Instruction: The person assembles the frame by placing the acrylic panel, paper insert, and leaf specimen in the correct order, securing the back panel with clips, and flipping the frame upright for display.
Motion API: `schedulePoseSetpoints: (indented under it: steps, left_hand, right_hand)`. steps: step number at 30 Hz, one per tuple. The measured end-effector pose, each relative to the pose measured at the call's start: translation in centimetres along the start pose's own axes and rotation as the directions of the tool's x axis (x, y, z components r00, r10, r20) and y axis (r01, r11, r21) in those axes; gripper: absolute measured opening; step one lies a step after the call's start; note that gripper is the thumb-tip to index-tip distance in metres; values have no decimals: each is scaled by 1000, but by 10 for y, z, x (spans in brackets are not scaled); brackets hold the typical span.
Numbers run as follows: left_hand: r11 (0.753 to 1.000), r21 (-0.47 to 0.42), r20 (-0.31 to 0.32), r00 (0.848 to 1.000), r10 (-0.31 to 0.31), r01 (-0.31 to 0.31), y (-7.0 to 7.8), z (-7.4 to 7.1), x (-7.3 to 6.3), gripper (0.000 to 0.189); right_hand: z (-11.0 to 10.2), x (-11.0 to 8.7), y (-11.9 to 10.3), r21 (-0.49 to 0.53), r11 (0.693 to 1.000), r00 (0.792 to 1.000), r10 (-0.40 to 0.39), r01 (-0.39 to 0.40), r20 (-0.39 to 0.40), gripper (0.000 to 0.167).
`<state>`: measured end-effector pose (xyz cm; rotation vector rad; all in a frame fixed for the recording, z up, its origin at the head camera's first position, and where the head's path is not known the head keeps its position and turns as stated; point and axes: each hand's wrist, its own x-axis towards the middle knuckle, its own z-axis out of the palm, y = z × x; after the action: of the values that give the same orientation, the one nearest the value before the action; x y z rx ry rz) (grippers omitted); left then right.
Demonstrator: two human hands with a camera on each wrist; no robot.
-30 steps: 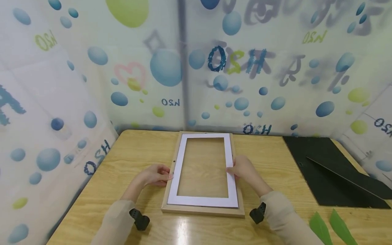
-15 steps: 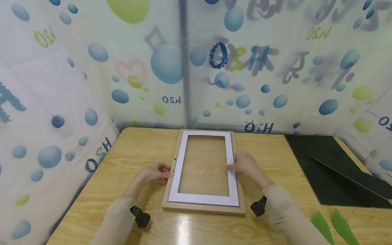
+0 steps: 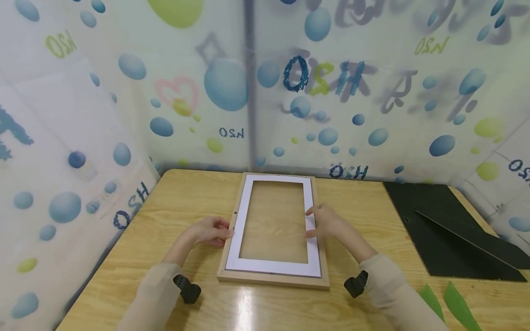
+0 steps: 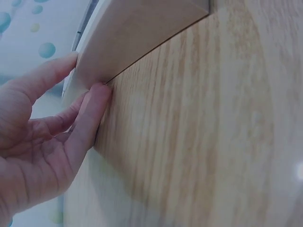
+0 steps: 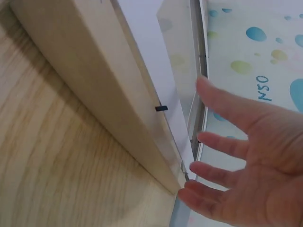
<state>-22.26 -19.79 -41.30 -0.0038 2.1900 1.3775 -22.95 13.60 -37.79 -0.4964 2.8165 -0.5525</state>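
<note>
Wooden frame (image 3: 273,280): flat on the bench (image 3: 186,193), between your left grip (image 3: 209,231) and your right grip (image 3: 328,223).
White mat (image 3: 273,266): inside the frame, its window bordered on all sides.
Left grip: clamped on the frame's near side rail, your thumb at the top edge, fingertips low.
Right grip: thumb and fingers apart over the mat's strip; contact cannot be told.
Black board (image 3: 434,243): well right of your right grip.

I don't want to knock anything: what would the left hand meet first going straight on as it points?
The wooden frame: the left hand points at its left side and seems to touch it.
</note>
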Motion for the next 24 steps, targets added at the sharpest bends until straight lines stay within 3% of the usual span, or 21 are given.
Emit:
schedulePoseSetpoints:
  steps: [5,7,9,13,16,19,24]
  left_hand:
    - [998,52,-15,999,30,-29,4,2,-3,49]
    - [996,75,-15,999,40,-39,5,3,-4,48]
    - [995,89,-18,999,38,-36,6,5,-5,48]
    - [993,116,-46,999,18,-12,5,5,-4,49]
    - [990,144,-72,997,8,3,5,8,-4,49]
    - [983,182,-94,996,4,14,6,11,-3,50]
    - [960,277,-137,991,3,36,11,15,-1,53]
  right_hand:
    - [2,-6,-5,-11,991,988,-132,133,84,58]
    - [4,-7,-7,-12,985,982,-171,173,73,57]
    - [6,-5,-6,11,987,986,-161,161,33,55]
    - [9,8,0,81,995,995,-59,65,-84,54]
    - [9,21,9,130,991,991,36,-19,-128,58]
    - [8,35,18,206,968,978,167,-140,-123,66]
    - [3,48,24,325,897,942,333,-300,-49,76]
